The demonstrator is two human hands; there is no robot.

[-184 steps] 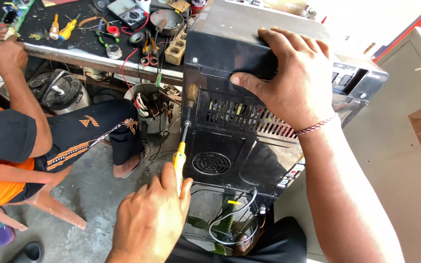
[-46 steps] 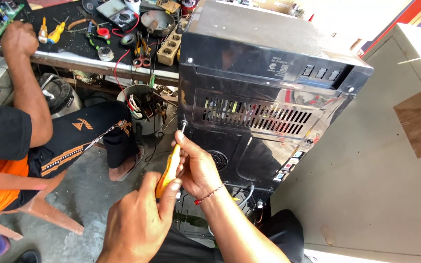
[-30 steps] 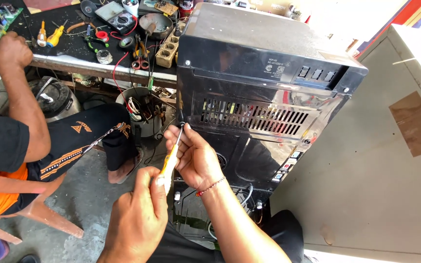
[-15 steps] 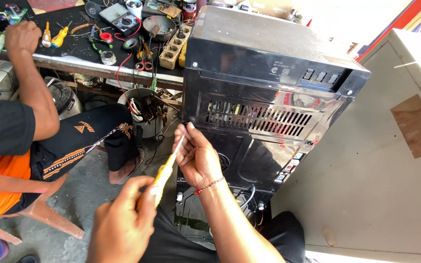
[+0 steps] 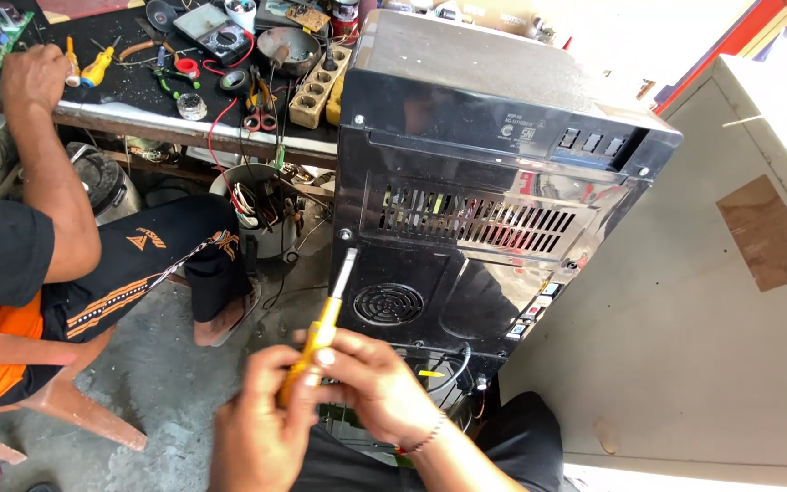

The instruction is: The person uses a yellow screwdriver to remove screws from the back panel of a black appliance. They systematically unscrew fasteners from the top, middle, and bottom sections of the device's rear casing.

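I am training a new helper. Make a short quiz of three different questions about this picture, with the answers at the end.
1. True or false: the tip of the yellow screwdriver is seated in a screw on the black appliance.
2. Multiple choice: the round fan grille on the back panel lies (A) above the slotted vent, (B) below the slotted vent, (C) on the top face.
3. Which hands hold the screwdriver?

Key:
1. False. The tip points up toward the panel's left edge but sits apart from it.
2. B.
3. Both: the left hand and the right hand grip its yellow handle together.
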